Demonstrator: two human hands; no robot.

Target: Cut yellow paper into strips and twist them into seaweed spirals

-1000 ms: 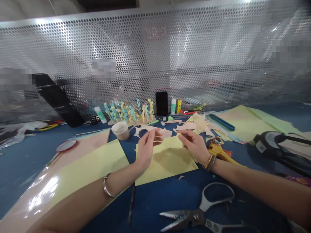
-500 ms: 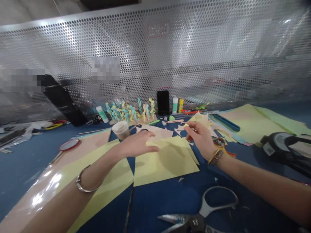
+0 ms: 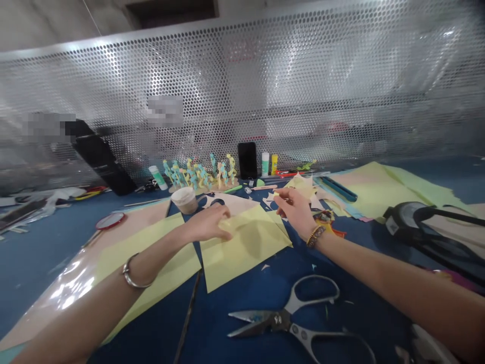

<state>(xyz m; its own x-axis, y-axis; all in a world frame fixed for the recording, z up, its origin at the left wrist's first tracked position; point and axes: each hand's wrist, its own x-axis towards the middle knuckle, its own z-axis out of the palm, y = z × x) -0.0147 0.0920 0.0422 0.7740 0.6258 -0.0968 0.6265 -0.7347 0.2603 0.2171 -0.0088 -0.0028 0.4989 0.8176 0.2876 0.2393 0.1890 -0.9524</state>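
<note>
Paper [image 3: 250,247] lies on the blue table [image 3: 215,328] between the hands, its long axis slanting away rightward. The left hand [image 3: 206,223] is nearer, at its far left edge, grip unclear; the right hand [image 3: 296,212] pinches a yellow scrap [image 3: 276,194].

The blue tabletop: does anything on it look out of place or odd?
Mostly it's just untidy: small scraps lie loose beyond the scissors, and jagged paper offcuts are heaped further back. The scissors' blades are parted, which looks a bit careless. I see no spill.
</note>
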